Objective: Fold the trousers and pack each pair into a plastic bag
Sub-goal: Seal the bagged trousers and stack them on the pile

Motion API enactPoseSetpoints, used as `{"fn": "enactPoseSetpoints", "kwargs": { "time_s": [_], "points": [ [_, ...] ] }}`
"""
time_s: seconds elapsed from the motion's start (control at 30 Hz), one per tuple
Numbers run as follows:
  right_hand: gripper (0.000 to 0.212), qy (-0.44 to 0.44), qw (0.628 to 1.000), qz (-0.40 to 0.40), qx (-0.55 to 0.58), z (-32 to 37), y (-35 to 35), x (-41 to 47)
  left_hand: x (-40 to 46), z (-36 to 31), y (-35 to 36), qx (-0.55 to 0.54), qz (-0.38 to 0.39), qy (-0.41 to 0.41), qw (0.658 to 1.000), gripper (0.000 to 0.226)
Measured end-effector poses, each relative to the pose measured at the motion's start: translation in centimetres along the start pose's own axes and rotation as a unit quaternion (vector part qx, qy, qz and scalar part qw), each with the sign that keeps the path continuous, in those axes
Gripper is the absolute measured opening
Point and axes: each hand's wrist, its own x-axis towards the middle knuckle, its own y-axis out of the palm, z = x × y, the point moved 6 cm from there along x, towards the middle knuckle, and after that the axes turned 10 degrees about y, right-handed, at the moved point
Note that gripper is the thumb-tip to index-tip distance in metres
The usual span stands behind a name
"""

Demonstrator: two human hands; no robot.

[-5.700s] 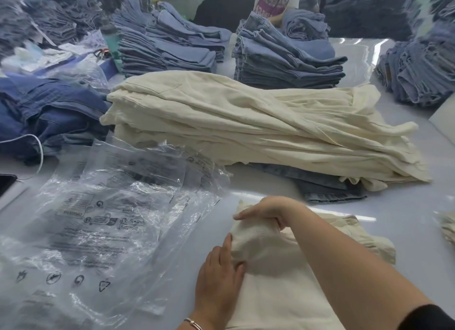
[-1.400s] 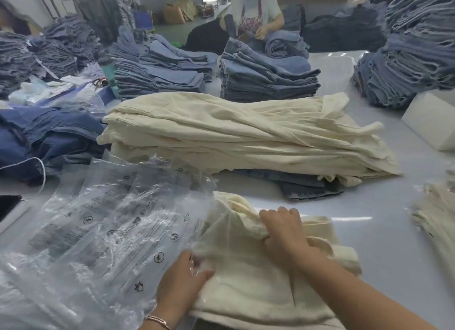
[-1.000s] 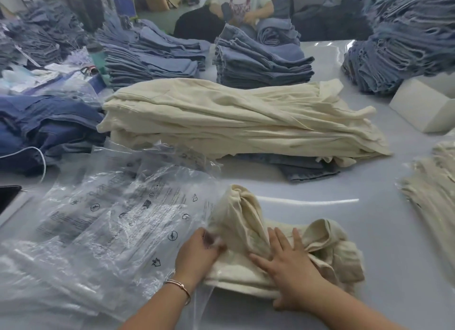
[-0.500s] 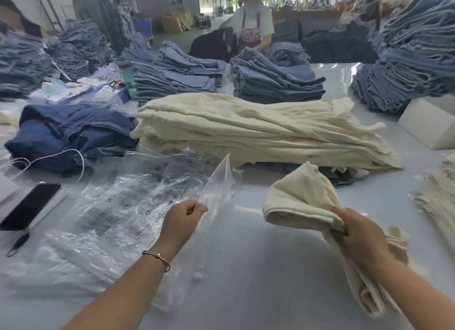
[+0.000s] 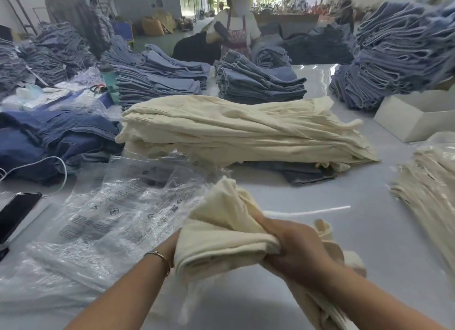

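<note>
- Head view: the right hand (image 5: 299, 252) grips a folded cream pair of trousers (image 5: 221, 236) above the surface (image 5: 307, 231), not yet bagged.
- A loose heap of plastic bags (image 5: 110, 218) lies to the left; a thin film hanging below the bundle may be one bag.
- Packed cream pairs (image 5: 428, 189) sit at right; a tall cream stack (image 5: 241, 130) waits behind, so much is left.
- Trousers hide the left hand (image 5: 172, 243); its grip cannot be judged.

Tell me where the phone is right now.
In the head view, the black phone lies at the table's far left edge, left of the plastic bags, below the dark blue trousers.
</note>
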Motion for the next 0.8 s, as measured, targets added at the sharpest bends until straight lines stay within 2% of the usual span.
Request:
{"fn": "enactPoseSetpoints", "kwargs": {
  "time_s": [0.03,0.13,0.2,0.3,0.37,0.43,0.53,0.63,0.7,0.8],
  "points": [
    [0.055,-0.009,1.0,0.021,-0.02,-0.3,1.1,-0.5,-0.2,-0.4,-1.2,0.001,-0.023,0.007,1.0,0.024],
    [0.059,-0.03,0.996,0.07,-0.053,-1.3,3.2,-1.5,-0.7,-1.2,-3.9,0.065,-0.093,0.032,0.993,0.011],
    [0.062,-0.082,0.99,0.063,-0.097,-1.1,3.7,-2.2,-0.7,-2.3,-4.6,0.097,-0.126,0.061,0.985,0.017],
    [0.066,-0.163,0.972,0.034,-0.164,-0.1,4.5,-2.7,-1.2,-4.4,-2.1,0.192,-0.093,0.13,0.968,0.033],
    [0.066,-0.173,0.968,0.035,-0.18,0.1,5.1,-2.5,-2.2,-5.8,0.7,0.256,-0.073,0.187,0.945,0.037],
    [0.066,-0.125,0.974,0.03,-0.184,0.0,5.2,-1.8,-3.3,-6.9,3.2,0.331,-0.049,0.249,0.909,0.042],
    [0.067,0.006,0.983,0.02,-0.183,-1.3,4.9,-0.3,-4.6,-7.3,5.3,0.373,-0.002,0.295,0.879,0.017],
    [0.054,0.143,0.982,0.025,-0.122,-3.3,4.5,0.5,-5.8,-7.0,6.1,0.394,-0.017,0.319,0.862,0.032],
    [0.044,0.178,0.979,0.003,-0.1,-4.0,4.3,0.9,-6.1,-7.5,6.7,0.395,-0.02,0.331,0.857,0.035],
    [0.042,0.189,0.978,0.015,-0.092,-3.1,5.1,1.4,-6.1,-9.3,9.3,0.37,0.019,0.343,0.863,0.035]
  ]
}}
